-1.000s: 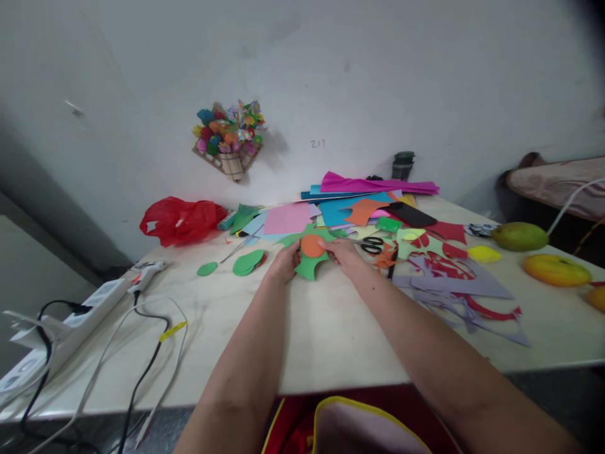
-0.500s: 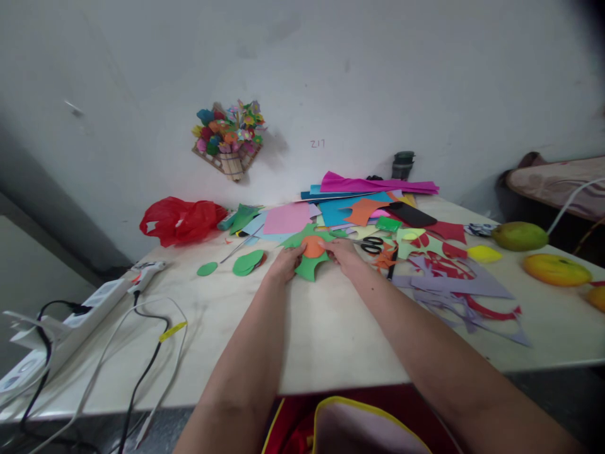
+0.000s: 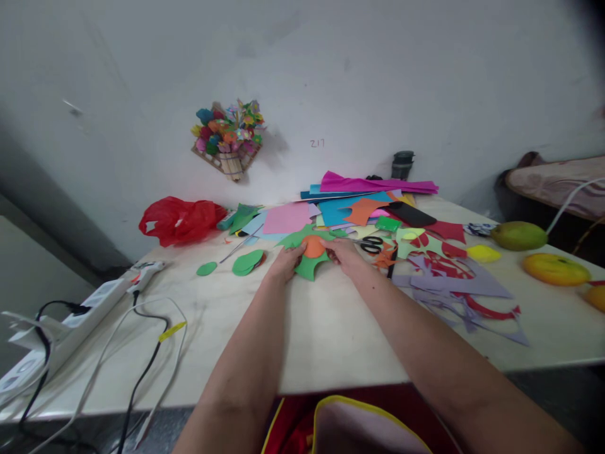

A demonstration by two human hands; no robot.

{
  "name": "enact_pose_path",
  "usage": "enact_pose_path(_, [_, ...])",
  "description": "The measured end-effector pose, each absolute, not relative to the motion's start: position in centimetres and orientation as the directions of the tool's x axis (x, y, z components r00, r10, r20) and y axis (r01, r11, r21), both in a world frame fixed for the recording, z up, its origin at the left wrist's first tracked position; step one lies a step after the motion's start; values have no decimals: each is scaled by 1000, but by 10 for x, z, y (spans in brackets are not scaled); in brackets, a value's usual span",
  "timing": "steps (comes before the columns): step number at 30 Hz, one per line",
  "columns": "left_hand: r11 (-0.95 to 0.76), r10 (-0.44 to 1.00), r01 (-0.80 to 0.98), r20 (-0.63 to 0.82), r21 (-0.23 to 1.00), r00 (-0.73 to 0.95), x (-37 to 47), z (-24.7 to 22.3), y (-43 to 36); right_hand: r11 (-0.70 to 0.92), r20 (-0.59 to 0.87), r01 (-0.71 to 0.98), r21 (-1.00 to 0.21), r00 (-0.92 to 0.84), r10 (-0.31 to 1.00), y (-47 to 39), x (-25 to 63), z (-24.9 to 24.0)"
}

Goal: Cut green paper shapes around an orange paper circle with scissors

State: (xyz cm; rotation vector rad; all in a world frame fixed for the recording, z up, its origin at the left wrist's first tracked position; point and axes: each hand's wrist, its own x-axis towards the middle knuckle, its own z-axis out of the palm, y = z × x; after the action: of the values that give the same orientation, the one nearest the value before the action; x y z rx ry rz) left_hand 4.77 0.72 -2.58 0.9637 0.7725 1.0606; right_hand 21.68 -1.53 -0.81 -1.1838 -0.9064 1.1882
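An orange paper circle (image 3: pixel 313 246) lies against a green paper sheet with curved cut edges (image 3: pixel 306 268), between my two hands. My left hand (image 3: pixel 287 260) pinches the circle's left edge, thumb on top. From the right side, my right hand (image 3: pixel 340 251) grips the circle's other edge, its fingers bent. Black-handled scissors (image 3: pixel 372 244) rest just right of my right hand. To the left on the table are stacked green rounded pieces (image 3: pixel 248 261) and a single green oval (image 3: pixel 207 269).
Coloured sheets (image 3: pixel 286 218) and a red plastic bag (image 3: pixel 182 221) lie along the back of the table (image 3: pixel 326 334). Purple and red scraps (image 3: pixel 463 280) and mangoes (image 3: pixel 518 236) are at the right. A power strip (image 3: pixel 80 328) with cables is at the left.
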Motion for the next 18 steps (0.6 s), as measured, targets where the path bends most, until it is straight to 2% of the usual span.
enact_pose_path(11, [78,973,-198,-32,977,227,47,-28,11,17,-16,-128,-992,254,967,-20,213,-1])
enact_pose_path(18, [107,981,-261,-58,959,188,50,-23,8,94,78,-40,-995,287,955,-17,214,-3])
